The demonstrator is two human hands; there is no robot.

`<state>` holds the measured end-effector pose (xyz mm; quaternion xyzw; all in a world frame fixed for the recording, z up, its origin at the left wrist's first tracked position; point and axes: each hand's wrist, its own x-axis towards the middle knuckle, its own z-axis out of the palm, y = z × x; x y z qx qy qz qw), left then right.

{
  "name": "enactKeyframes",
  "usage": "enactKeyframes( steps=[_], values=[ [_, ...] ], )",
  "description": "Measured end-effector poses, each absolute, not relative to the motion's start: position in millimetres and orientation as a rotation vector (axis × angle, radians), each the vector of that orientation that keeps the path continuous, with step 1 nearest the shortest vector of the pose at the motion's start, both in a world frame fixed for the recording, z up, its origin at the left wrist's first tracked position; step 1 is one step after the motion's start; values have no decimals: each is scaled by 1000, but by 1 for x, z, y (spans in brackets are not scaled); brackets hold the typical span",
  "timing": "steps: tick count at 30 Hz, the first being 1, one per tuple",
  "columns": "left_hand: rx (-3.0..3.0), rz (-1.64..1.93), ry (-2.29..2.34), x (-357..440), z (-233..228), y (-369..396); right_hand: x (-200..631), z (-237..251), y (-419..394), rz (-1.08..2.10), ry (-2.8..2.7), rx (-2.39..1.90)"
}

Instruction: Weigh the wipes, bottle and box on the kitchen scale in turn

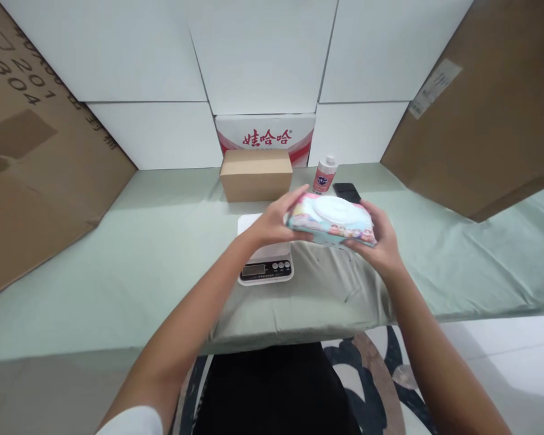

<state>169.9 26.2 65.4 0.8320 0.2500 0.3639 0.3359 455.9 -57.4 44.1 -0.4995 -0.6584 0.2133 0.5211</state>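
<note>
A soft pack of wet wipes [333,219], pink and pale blue with a white lid on top, is held up over the table between both hands. My left hand [281,220] grips its left end, thumb underneath or along the near side. Around the right end my right hand [381,238] is closed. Left of the pack, partly covered by my left hand and forearm, lies a white digital kitchen scale [266,272] with a dark display and several round buttons. The scale's display is too dim to read.
Behind the scale sits a brown cardboard box [256,175], with a white and red carton [265,130] at the wall. A bottle with a pink label [324,175] and a black phone-like object [347,192] stand beyond the pack. Large cardboard sheets [36,157] flank both sides of the green-covered table [163,260].
</note>
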Motion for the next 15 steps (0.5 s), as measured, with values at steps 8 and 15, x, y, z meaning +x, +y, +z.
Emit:
enactKeyframes(
  steps=[8, 15],
  values=[
    [1894, 1378, 953, 43, 29, -2, 325, 42, -11, 797, -1682, -876],
    [1835, 1381, 1000, 35, 3, -9, 316, 11, -13, 704, -1715, -917]
  ],
)
